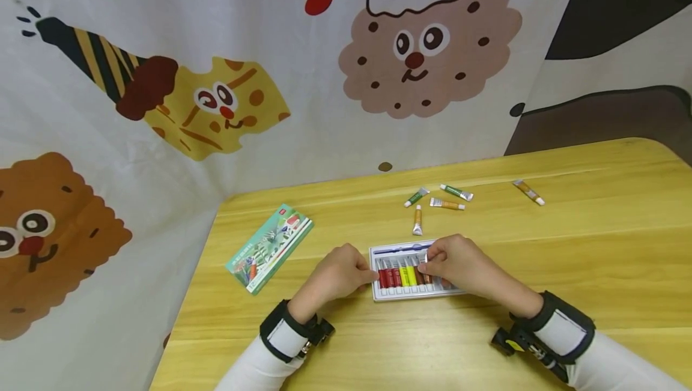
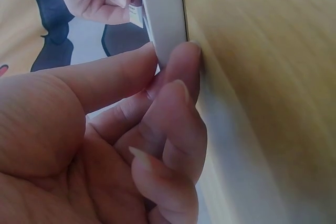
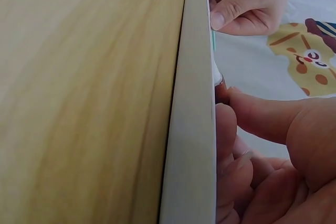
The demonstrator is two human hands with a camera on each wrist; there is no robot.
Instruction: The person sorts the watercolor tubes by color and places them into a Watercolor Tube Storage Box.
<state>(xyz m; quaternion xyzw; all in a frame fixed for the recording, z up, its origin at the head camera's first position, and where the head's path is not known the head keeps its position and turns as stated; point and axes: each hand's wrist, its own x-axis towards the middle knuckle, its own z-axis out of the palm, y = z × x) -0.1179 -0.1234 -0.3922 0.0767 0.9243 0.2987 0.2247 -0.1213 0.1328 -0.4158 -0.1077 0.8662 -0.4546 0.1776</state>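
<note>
A shallow white paint tray (image 1: 413,297) lies on the table with red paint tubes (image 1: 389,278), yellow tubes (image 1: 408,275) and brown ones side by side. A thin blue brush (image 1: 397,250) lies along its far side. My left hand (image 1: 337,274) pinches the tray's left edge, thumb on top and fingertips against the side wall (image 2: 167,14). Over the tray's right half, my right hand (image 1: 465,265) pinches a brown paint tube (image 3: 222,93) between thumb and fingers. The right hand covers part of the tray's right end.
Behind the tray lie two green tubes (image 1: 456,192) and two ochre tubes (image 1: 447,204), loose on the table. Another ochre tube (image 1: 528,192) is farther right. A green printed box (image 1: 270,248) lies at the left. A patterned cloth (image 1: 319,139) hangs behind the table.
</note>
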